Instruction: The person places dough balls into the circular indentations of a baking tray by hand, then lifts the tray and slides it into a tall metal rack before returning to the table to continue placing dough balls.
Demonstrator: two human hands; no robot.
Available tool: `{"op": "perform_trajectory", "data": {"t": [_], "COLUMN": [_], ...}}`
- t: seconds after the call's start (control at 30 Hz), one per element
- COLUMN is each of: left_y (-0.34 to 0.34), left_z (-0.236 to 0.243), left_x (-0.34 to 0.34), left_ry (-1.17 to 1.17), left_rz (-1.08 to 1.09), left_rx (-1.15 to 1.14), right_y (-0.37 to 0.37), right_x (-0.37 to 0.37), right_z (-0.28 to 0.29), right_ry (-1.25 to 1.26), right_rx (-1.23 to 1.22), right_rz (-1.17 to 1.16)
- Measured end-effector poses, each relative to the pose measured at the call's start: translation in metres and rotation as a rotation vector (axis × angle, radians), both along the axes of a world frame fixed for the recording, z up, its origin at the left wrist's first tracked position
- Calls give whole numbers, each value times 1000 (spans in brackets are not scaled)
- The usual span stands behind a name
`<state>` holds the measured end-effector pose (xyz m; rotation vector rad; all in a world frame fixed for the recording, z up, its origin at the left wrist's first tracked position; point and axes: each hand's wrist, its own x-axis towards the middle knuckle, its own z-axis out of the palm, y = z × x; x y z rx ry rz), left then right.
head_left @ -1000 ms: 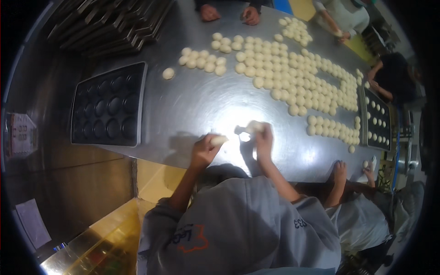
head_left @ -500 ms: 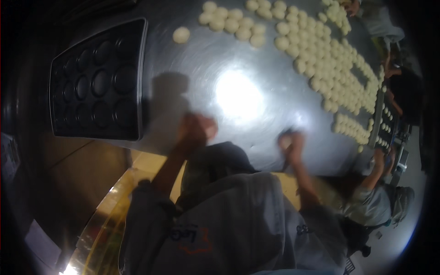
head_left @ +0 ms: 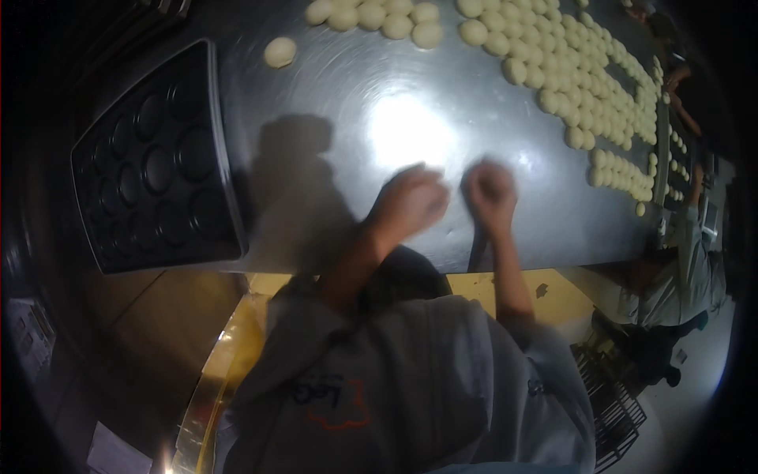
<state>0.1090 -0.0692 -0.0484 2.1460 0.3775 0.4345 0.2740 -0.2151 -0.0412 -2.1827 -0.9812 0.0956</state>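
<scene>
My left hand (head_left: 410, 204) and my right hand (head_left: 491, 193) are close together over the metal table (head_left: 355, 118), near its front edge. The fingers of both are curled in, the left ones a little blurred. Whatever either hand may have in its curl is hidden. A single dough ball (head_left: 280, 52) sits apart on the table beyond my left hand. Farther off, a short cluster of dough balls (head_left: 371, 14) lies at the top, and a large field of them (head_left: 553, 67) spreads to the right.
A black baking tray with round hollows (head_left: 158, 170) stands on the left. Another dark tray with dough balls (head_left: 677, 162) is at the far right, where co-workers' arms (head_left: 685, 110) reach in. A dark wire rack (head_left: 608, 407) stands at lower right.
Both hands have come closer together; the left has moved right, the right slightly up. The view has shifted, so table and dough appear moved.
</scene>
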Motion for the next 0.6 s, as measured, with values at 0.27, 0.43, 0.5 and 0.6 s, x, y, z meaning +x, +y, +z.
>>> {"op": "perform_trajectory", "data": {"t": [0.27, 0.43, 0.5, 0.6], "left_y": [18, 33, 43, -10], "left_z": [-2, -33, -2, -19], "left_x": [36, -35, 14, 54], "left_ry": [16, 189, -112, 8], "left_rz": [66, -5, 128, 158], "left_rx": [126, 37, 400, 186], "right_y": [7, -101, -66, -7], "right_x": [32, 39, 67, 33], "right_z": [0, -6, -5, 7], "right_ry": [-30, -301, -292, 6], "right_rx": [-4, -84, -80, 19], "right_rz": [-120, 86, -204, -71]}}
